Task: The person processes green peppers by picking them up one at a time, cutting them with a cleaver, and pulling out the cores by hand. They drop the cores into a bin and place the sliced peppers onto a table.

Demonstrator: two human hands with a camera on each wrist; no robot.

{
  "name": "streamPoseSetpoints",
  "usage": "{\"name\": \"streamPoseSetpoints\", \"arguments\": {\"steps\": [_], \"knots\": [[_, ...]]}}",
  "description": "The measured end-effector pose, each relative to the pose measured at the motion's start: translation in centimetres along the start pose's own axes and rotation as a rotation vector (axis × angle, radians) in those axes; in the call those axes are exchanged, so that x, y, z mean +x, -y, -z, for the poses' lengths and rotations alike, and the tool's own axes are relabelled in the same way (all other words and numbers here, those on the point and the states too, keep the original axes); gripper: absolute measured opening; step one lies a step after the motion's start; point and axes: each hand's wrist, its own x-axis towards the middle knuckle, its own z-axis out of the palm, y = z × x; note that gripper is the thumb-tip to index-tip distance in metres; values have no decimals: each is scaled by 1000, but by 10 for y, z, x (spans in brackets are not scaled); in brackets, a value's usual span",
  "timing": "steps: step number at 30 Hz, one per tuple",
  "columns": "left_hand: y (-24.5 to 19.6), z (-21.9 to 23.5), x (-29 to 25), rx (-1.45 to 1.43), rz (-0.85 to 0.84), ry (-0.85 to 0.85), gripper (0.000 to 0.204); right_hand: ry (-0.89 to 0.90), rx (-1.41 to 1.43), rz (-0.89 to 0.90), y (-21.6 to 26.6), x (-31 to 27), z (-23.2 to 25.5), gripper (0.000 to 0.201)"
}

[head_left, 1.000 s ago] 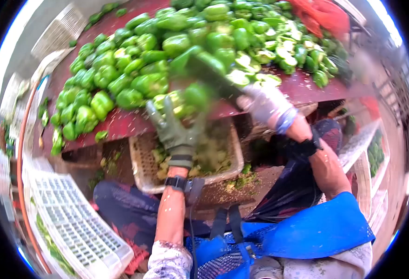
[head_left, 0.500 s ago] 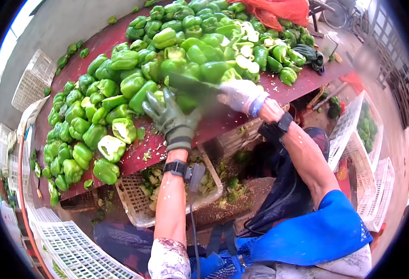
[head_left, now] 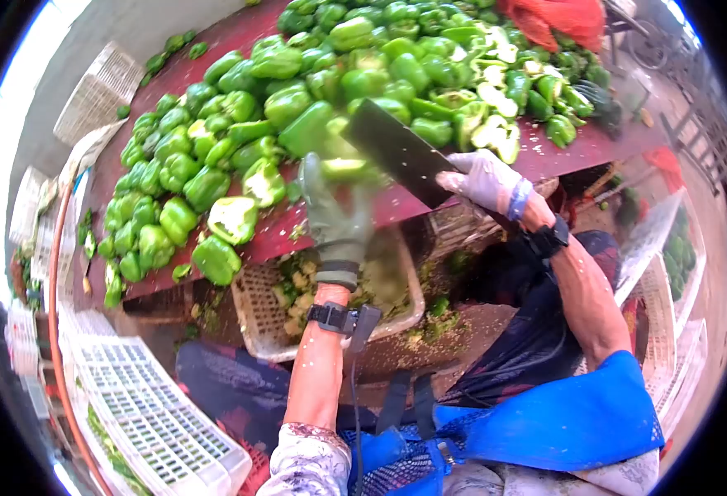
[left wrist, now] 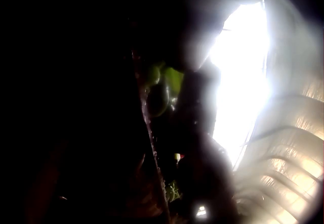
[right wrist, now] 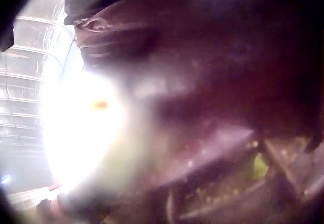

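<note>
In the head view my gloved left hand point(head_left: 336, 219) is at the near edge of the red table, fingers pointing away from me. A green bell pepper point(head_left: 345, 171) sits between its fingers and thumb, partly blurred. My right hand point(head_left: 489, 183), in a pale glove, grips a cleaver point(head_left: 398, 153). The dark, wide blade slants up and left, its far end close to the pepper. Cut bell pepper halves point(head_left: 233, 218) lie left of my left hand, pale insides showing. Both wrist views are mostly dark or glaring and show neither hand's grip.
A large heap of green bell peppers point(head_left: 285, 103) covers much of the red table point(head_left: 285, 223). Below the edge stands a basket point(head_left: 252, 310) with pepper scraps. White crates stand at left point(head_left: 153, 405) and right point(head_left: 657, 298). Red netting point(head_left: 558, 21) lies at the back.
Cut pepper halves have appeared left of my left hand since one second ago. From lying level over the left hand's pepper half a second ago, the cleaver has swung to slant upward.
</note>
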Motion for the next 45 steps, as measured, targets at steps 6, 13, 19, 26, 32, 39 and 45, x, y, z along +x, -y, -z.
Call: {"name": "streamPoseSetpoints", "arguments": {"steps": [6, 13, 19, 26, 32, 39, 45], "knots": [[40, 43, 29, -239, 258, -164, 50, 109, -218, 183, 11, 16, -40, 29], [31, 37, 120, 595, -14, 338, 41, -86, -503, 71, 22, 28, -27, 29], [26, 18, 117, 806, 15, 428, 45, -123, -468, 10, 20, 22, -29, 24], [4, 47, 101, 483, 64, 476, 46, -144, -274, -40, 19, 7, -27, 27], [66, 26, 188, 617, -193, 443, 56, 70, 192, -238, 40, -20, -20, 25], [109, 12, 215, 148, 86, 811, 48, 284, -174, -63, 50, -9, -43, 28], [87, 65, 182, -993, 296, 479, 44, 227, -167, -36, 46, 1, -61, 28]]}}
